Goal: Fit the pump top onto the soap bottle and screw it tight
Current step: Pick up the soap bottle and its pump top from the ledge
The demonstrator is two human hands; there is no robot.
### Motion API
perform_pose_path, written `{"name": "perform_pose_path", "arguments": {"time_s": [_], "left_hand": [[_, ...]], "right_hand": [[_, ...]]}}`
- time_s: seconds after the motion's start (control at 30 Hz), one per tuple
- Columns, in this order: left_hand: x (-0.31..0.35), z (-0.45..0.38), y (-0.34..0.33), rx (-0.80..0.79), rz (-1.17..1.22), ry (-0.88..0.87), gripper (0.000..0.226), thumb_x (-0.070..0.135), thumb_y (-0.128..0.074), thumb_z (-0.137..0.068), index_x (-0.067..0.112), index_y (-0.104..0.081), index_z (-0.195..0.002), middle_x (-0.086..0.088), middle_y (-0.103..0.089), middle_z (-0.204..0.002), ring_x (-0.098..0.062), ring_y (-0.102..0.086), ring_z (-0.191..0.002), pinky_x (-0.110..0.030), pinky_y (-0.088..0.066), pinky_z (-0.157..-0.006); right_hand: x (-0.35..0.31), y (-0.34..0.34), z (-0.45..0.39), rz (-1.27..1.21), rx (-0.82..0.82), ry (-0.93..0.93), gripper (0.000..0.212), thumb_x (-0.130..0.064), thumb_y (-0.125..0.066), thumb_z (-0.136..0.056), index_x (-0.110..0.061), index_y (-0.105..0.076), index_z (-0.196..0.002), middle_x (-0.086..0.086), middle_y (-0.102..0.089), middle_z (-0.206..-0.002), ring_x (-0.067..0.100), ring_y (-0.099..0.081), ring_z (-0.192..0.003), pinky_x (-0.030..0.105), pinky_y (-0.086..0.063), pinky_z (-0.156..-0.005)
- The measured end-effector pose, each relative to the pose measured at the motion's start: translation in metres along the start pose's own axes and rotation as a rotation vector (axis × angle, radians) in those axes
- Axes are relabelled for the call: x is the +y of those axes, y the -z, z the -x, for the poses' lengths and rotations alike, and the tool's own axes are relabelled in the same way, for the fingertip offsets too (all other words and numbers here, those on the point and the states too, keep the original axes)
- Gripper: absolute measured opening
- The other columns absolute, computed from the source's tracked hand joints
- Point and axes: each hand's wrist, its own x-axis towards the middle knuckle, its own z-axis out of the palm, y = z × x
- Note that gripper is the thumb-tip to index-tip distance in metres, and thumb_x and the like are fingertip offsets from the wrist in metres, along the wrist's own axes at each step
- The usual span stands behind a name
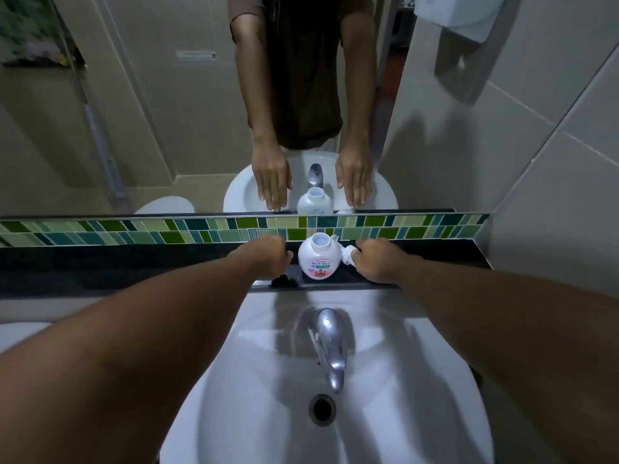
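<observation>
Right hand (pixel 378 262) pinching pump top (pixel 350 254) beside uncapped soap bottle (pixel 318 261); left hand (pixel 268 257) spread w/ nothing in it.

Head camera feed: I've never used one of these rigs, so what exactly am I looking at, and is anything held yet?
This is one wide-angle camera worn on a person's head, looking forward and down, so the two arms reaching away from you are the wearer's own. Above the green tile strip is a mirror, which repeats the hands and the bottle. The soap bottle stands upright on the dark ledge behind the white sink, its neck open with no pump on it. The left hand is just beside the bottle, not clearly touching it. The right hand is at the white pump top, which lies next to the bottle; whether the fingers have closed on it is unclear. The tap is below.
</observation>
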Motion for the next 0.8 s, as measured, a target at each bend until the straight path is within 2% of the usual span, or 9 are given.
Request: {"name": "perform_pose_path", "arguments": {"time_s": [0.1,0.2,0.3,0.4,0.5,0.57,0.67,0.8], "left_hand": [[0.002,-0.003,-0.003,0.002,0.013,0.011,0.022,0.033,-0.053,-0.099,0.012,-0.057,-0.099,-0.021,-0.069,-0.113,-0.031,-0.058,-0.089,-0.039,-0.05,-0.079],[0.007,-0.003,-0.004,-0.033,0.026,0.019,0.035,0.038,-0.063,-0.093,0.009,-0.061,-0.112,-0.018,-0.071,-0.111,-0.032,-0.062,-0.091,-0.042,-0.056,-0.082],[0.009,-0.005,-0.007,-0.04,0.063,0.012,0.043,0.043,-0.074,-0.086,0.012,-0.062,-0.113,-0.014,-0.073,-0.11,-0.031,-0.066,-0.093,-0.042,-0.057,-0.082],[0.012,-0.009,-0.012,-0.029,0.121,0.0,0.059,0.049,-0.083,-0.077,0.015,-0.061,-0.119,-0.011,-0.073,-0.115,-0.031,-0.068,-0.101,-0.047,-0.059,-0.089],[0.014,-0.014,-0.015,-0.005,0.189,-0.003,0.069,0.052,-0.09,-0.067,0.016,-0.061,-0.119,-0.008,-0.073,-0.116,-0.029,-0.068,-0.099,-0.046,-0.059,-0.088],[0.017,-0.017,-0.018,0.014,0.234,0.001,0.071,0.05,-0.093,-0.063,0.017,-0.061,-0.116,-0.007,-0.073,-0.113,-0.026,-0.066,-0.094,-0.04,-0.057,-0.082],[0.019,-0.02,-0.023,0.044,0.293,0.006,0.073,0.046,-0.094,-0.062,0.018,-0.062,-0.121,-0.006,-0.072,-0.116,-0.024,-0.063,-0.092,-0.034,-0.052,-0.079],[0.019,-0.024,-0.029,0.068,0.314,0.018,0.067,0.037,-0.092,-0.07,0.013,-0.061,-0.124,-0.013,-0.072,-0.12,-0.031,-0.067,-0.099,-0.041,-0.056,-0.087]], "right_hand": [[0.0,-0.004,-0.002,-0.082,-0.019,-0.054,0.041,-0.02,-0.038,-0.106,0.006,-0.064,-0.124,0.025,-0.063,-0.128,0.04,-0.059,-0.118,0.035,-0.041,-0.083],[-0.001,-0.007,-0.003,-0.166,-0.014,-0.115,0.034,-0.023,-0.045,-0.101,-0.002,-0.063,-0.12,0.019,-0.065,-0.128,0.037,-0.059,-0.117,0.038,-0.049,-0.094],[-0.001,-0.013,-0.004,-0.197,0.009,-0.12,0.028,-0.023,-0.05,-0.096,-0.007,-0.062,-0.116,0.016,-0.065,-0.125,0.035,-0.06,-0.116,0.04,-0.05,-0.097],[-0.002,-0.018,-0.005,-0.185,0.023,-0.139,0.023,-0.024,-0.051,-0.096,-0.011,-0.06,-0.113,0.016,-0.064,-0.123,0.038,-0.058,-0.118,0.052,-0.042,-0.109],[-0.002,-0.024,-0.009,-0.164,0.056,-0.163,0.024,-0.029,-0.056,-0.097,-0.013,-0.06,-0.114,0.015,-0.064,-0.123,0.04,-0.057,-0.12,0.059,-0.033,-0.115],[-0.004,-0.026,-0.009,-0.142,0.077,-0.168,0.031,-0.034,-0.062,-0.095,-0.013,-0.059,-0.118,0.014,-0.064,-0.124,0.039,-0.059,-0.119,0.058,-0.037,-0.112],[-0.007,-0.029,-0.012,-0.135,0.132,-0.176,0.035,-0.038,-0.066,-0.094,-0.013,-0.06,-0.118,0.014,-0.066,-0.122,0.039,-0.063,-0.114,0.05,-0.051,-0.098],[-0.01,-0.033,-0.02,-0.115,0.195,-0.199,0.033,-0.038,-0.067,-0.093,-0.013,-0.058,-0.111,0.014,-0.068,-0.116,0.038,-0.065,-0.107,0.043,-0.05,-0.083]]}}
